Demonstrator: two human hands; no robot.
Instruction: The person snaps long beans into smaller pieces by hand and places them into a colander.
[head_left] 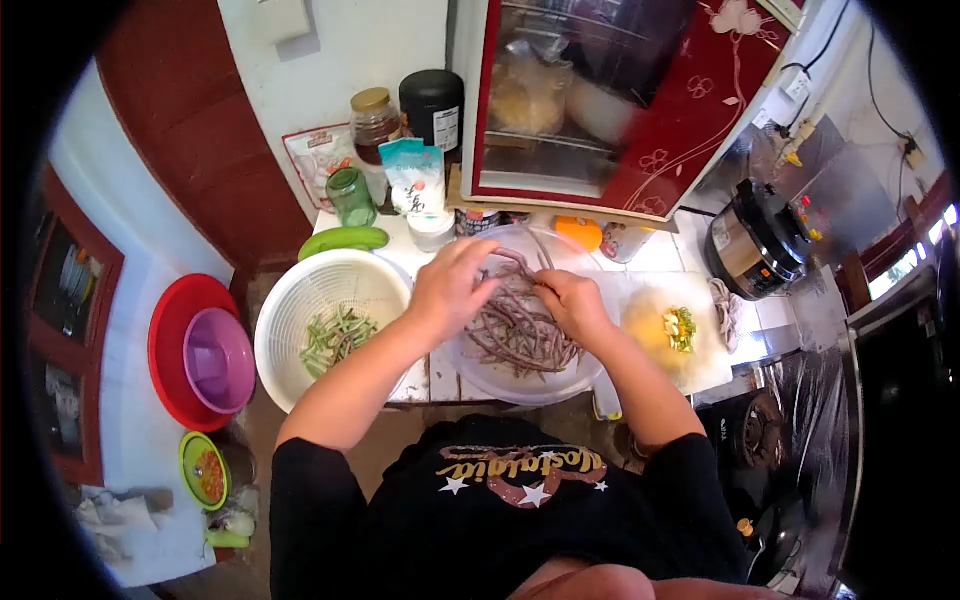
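Long purplish beans (520, 330) fill a wide translucent bowl (490, 385) on the tiled counter. Over the bowl's upper left part is my left hand (455, 285), its fingers curled round a purplish bean. My right hand (572, 303) is at the bowl's right side, fingers pinched together on a bean strand. Left of the bowl stands a white colander (285, 310) with short pieces of green beans (338, 338) in it. A cutting board (705, 370) with chopped green and yellow pieces (679, 329) lies to the right.
Behind are a green cucumber-like vegetable (343, 241), a green jar (351, 197), a teal-and-white packet (415, 178) and a red-framed cabinet (640, 110). A pressure cooker (757, 240) stands at the right. Red (170, 350) and purple basins (220, 360) are at the left.
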